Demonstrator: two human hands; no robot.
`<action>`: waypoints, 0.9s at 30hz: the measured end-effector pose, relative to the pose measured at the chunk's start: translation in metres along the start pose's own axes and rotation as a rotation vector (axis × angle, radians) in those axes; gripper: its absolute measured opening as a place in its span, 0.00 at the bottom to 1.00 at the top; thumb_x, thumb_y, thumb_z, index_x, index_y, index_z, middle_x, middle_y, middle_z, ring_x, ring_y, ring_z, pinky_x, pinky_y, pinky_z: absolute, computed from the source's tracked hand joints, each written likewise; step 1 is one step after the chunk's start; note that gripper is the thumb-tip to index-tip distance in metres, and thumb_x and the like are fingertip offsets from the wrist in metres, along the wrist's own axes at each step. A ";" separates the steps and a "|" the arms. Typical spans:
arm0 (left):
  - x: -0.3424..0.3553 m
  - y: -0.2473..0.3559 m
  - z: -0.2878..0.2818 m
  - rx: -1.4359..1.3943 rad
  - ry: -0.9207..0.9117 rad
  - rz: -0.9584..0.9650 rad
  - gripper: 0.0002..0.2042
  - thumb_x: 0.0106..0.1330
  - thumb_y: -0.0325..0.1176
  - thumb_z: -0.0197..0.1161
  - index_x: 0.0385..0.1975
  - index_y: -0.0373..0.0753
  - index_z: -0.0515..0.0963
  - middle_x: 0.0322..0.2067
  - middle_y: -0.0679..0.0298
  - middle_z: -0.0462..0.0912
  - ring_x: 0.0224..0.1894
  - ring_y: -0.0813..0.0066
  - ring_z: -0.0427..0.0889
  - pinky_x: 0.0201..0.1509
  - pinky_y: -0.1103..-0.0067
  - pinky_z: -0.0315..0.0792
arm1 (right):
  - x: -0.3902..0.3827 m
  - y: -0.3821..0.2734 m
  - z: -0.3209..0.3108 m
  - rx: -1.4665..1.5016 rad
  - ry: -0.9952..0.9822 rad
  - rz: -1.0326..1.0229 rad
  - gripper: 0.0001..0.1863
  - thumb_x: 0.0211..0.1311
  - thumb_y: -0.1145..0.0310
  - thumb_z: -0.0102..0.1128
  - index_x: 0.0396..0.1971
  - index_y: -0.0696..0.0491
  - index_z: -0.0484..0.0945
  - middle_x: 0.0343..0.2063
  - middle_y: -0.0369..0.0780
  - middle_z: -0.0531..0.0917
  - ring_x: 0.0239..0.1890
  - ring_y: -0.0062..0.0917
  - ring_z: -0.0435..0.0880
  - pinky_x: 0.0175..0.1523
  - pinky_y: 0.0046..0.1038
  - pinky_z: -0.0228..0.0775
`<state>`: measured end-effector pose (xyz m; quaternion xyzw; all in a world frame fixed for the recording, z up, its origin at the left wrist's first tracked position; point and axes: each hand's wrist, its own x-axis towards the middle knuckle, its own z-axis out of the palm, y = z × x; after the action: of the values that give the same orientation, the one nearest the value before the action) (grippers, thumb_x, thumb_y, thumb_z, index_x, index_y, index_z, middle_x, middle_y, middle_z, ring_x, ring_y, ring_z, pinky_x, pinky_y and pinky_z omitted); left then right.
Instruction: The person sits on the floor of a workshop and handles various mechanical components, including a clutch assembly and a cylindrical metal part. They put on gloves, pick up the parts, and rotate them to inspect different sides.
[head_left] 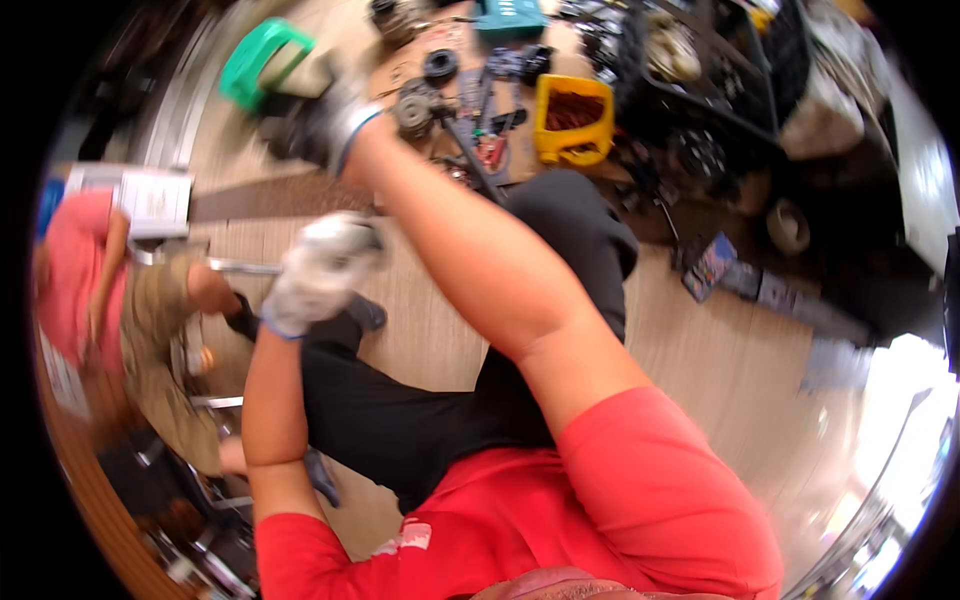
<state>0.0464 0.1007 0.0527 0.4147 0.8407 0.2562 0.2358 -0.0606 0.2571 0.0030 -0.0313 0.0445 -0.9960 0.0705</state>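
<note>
My right hand, in a glove with a dark palm and blue-edged cuff, reaches across to the upper left. It is smeared by motion, so its fingers and anything in them cannot be made out. Right by it lies a green cut-open plastic container. My left hand, in a whitish glove, hovers above the floor beside my knee. Its fingers look curled, and a dark patch shows at their end; what they hold, if anything, is hidden by blur.
Greasy metal parts and a dark ring lie on cardboard ahead. A yellow cut-open container holds reddish-brown pieces. Black crates stand at the upper right. Another person in a pink shirt sits at the left.
</note>
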 end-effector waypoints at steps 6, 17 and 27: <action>0.014 -0.029 0.010 0.306 -0.098 0.263 0.09 0.61 0.37 0.65 0.31 0.37 0.82 0.32 0.53 0.81 0.36 0.52 0.81 0.43 0.64 0.76 | -0.038 -0.028 0.040 -0.348 0.018 -0.248 0.25 0.75 0.55 0.46 0.65 0.51 0.63 0.57 0.48 0.77 0.51 0.44 0.81 0.54 0.41 0.75; 0.017 -0.084 -0.042 0.405 0.183 -0.008 0.30 0.64 0.58 0.57 0.59 0.41 0.75 0.50 0.50 0.81 0.54 0.52 0.80 0.59 0.66 0.73 | -0.068 -0.037 0.047 -0.328 -0.006 -0.193 0.22 0.72 0.47 0.49 0.51 0.49 0.78 0.48 0.44 0.82 0.44 0.37 0.79 0.48 0.31 0.73; 0.029 -0.078 -0.040 0.172 0.435 -0.087 0.32 0.66 0.58 0.57 0.59 0.37 0.73 0.56 0.49 0.78 0.60 0.51 0.76 0.65 0.66 0.68 | -0.068 -0.048 0.070 -0.304 -0.254 0.175 0.35 0.73 0.40 0.35 0.63 0.53 0.69 0.63 0.49 0.73 0.62 0.40 0.73 0.67 0.44 0.61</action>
<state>-0.0386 0.0746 0.0287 0.3317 0.9074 0.2568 0.0239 0.0050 0.3079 0.0736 -0.1629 0.1876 -0.9560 0.1562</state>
